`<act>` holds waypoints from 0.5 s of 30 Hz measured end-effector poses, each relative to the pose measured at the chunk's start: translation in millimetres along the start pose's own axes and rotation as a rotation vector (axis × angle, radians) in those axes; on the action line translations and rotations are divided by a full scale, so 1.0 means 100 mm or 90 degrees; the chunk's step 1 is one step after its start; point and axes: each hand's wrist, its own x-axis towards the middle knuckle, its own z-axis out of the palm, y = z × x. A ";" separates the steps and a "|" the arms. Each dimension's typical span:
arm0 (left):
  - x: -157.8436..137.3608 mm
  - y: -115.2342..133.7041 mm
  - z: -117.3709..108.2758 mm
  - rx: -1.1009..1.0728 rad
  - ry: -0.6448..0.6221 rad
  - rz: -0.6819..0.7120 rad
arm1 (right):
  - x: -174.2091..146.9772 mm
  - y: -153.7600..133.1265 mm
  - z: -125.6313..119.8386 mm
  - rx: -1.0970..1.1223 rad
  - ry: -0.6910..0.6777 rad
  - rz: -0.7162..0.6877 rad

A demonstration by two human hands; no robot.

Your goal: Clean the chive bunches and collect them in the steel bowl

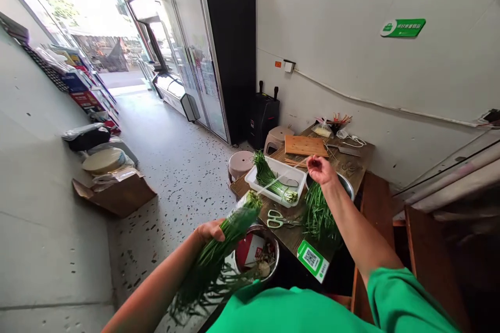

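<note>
My left hand (211,230) is closed around a bunch of green chives (234,226), its cut ends pointing up and right and its leaves hanging down. From the cut ends a thin whitish strip (279,178) stretches taut to my right hand (320,168), whose fingers pinch it above the table. Another bunch of chives (269,176) lies in a white tray (250,183) between the hands. Loose chives (318,213) hang over the front of a metal bowl (349,186), partly hidden by my right forearm. Scissors (275,219) rest on the table near the tray.
A bin (276,263) with scraps stands below the left hand. The wooden table (287,234) carries a cutting board (307,145), a cleaver (346,150) and a green QR card (313,261). Stools (240,162) and a black speaker (265,119) stand behind. A cardboard box (117,195) sits left.
</note>
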 end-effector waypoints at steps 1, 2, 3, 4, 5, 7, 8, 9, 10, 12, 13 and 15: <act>-0.03 -0.06 -0.01 0.014 -0.003 -0.033 | 0.04 -0.04 0.08 0.018 0.006 -0.008; -0.07 -0.12 -0.02 0.025 -0.007 -0.062 | 0.07 -0.11 0.17 0.047 0.008 -0.019; -0.10 -0.19 -0.03 0.026 -0.007 -0.081 | 0.10 -0.19 0.25 0.076 0.001 -0.034; -0.13 -0.25 -0.04 0.020 -0.008 -0.091 | 0.11 -0.27 0.33 0.098 -0.018 -0.044; -0.17 -0.32 -0.06 0.011 -0.005 -0.097 | 0.11 -0.36 0.39 0.118 -0.035 -0.056; -0.26 -0.44 -0.11 -0.022 0.000 -0.089 | 0.07 -0.52 0.45 0.156 -0.071 -0.080; -0.30 -0.49 -0.14 -0.044 0.003 -0.071 | 0.04 -0.59 0.44 0.176 -0.085 -0.092; -0.36 -0.54 -0.18 -0.065 0.007 -0.047 | 0.00 -0.64 0.41 0.198 -0.095 -0.103; -0.41 -0.58 -0.22 -0.086 0.011 -0.021 | -0.03 -0.68 0.36 0.219 -0.102 -0.115; -0.52 -0.66 -0.31 -0.113 0.017 0.019 | -0.07 -0.73 0.19 0.251 -0.092 -0.134; -0.57 -0.69 -0.35 -0.116 0.008 0.019 | -0.07 -0.74 0.09 0.261 -0.073 -0.142; -0.67 -0.73 -0.40 -0.095 -0.028 -0.004 | -0.05 -0.72 -0.13 0.268 -0.034 -0.165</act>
